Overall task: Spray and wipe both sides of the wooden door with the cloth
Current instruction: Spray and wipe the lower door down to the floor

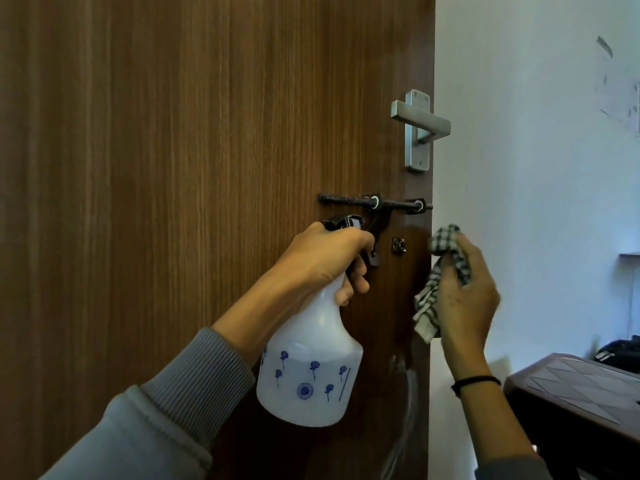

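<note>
The brown wooden door (194, 161) fills the left and centre of the head view, its free edge at the right. My left hand (325, 258) grips the neck of a white spray bottle (311, 372) with blue flower prints, a finger on the black trigger, nozzle towards the door below the bolt. My right hand (467, 296) holds a bunched black-and-white checked cloth (440, 268) at the door's edge, just below the bolt. A wet streak shows on the wood low down near that edge.
A silver lever handle (420, 128) and a black sliding bolt (375, 204) are mounted near the door edge. A pale wall (533, 168) lies to the right. A dark brown plastic stool (581, 393) stands at lower right, with dark items behind it.
</note>
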Demonstrator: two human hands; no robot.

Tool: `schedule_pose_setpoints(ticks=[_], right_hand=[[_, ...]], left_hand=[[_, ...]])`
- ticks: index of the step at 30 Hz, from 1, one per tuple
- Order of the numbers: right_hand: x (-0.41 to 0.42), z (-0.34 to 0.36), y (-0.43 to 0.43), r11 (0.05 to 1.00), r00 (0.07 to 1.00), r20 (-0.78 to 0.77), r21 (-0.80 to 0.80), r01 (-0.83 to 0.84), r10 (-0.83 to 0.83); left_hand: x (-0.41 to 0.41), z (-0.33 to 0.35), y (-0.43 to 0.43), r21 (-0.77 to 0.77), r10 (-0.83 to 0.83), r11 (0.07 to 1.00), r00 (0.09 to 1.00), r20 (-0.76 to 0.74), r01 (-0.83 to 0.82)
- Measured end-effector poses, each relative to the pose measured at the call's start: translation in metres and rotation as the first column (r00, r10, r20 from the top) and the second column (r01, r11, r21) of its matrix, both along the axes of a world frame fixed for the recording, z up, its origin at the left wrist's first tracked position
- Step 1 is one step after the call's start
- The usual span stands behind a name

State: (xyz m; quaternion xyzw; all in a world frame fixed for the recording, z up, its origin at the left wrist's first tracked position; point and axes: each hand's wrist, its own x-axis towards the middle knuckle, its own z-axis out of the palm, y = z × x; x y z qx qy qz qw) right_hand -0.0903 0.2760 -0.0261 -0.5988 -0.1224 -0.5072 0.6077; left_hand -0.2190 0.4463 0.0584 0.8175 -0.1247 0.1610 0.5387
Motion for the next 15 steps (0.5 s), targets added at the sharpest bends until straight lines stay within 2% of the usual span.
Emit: schedule_pose_setpoints(ticks=[3, 7, 11, 13, 15], right_hand=[[0.007, -0.011, 0.022, 0.980, 0.997, -0.027, -0.184, -0.079, 0.075], [0.005, -0.008, 0.028, 0.951, 0.983, 0.061, -0.272, -0.151, 0.173], [0.008, -0.001, 0.017, 0.915, 0.972, 0.036, -0.349, -0.204, 0.231], [0.018, -0.006, 0.019, 0.943, 0.983, -0.003, -0.281, -0.179, 0.186], [0.023, -0.016, 0.028, 0.983, 0.982, -0.111, -0.086, -0.164, 0.154]], left_hand=[[0.000, 0.001, -0.001, 0.001, 0.002, 1.000, 1.000, -0.002, -0.002], [-0.001, 0.002, -0.001, 0.003, -0.013, 1.000, 1.000, -0.004, 0.013], [0.001, 0.002, 0.000, 0.013, -0.018, 1.000, 1.000, 0.002, 0.018], [0.002, 0.002, 0.000, 0.018, -0.022, 1.000, 1.000, -0.002, 0.022], [0.003, 0.001, 0.001, 0.012, -0.016, 1.000, 1.000, -0.002, 0.016]])
